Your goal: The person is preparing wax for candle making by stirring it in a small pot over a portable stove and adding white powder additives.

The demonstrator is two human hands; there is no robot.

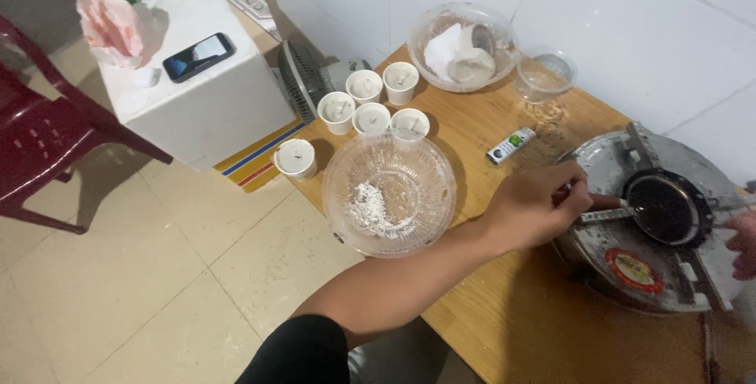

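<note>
My left hand [539, 204] is closed around the handle of a metal spoon [606, 215] whose bowl dips into a small dark pan [668, 207]. The pan sits on a round silver stove [630, 270] at the right end of the wooden table [520, 313]. Only the fingers of my right hand [742, 244] show at the right frame edge, beside the stove; what they hold is hidden. A large clear bowl [389, 193] with white powder stands left of my left hand.
Several small white cups [370, 108] with wicks stand behind the bowl. At the back are a second clear bowl [465, 45] with white lumps, a clear plastic cup [545, 75] and a small tube [510, 145]. A fan [303, 77], a white box with a phone [198, 56] and a red chair [39, 132] stand left.
</note>
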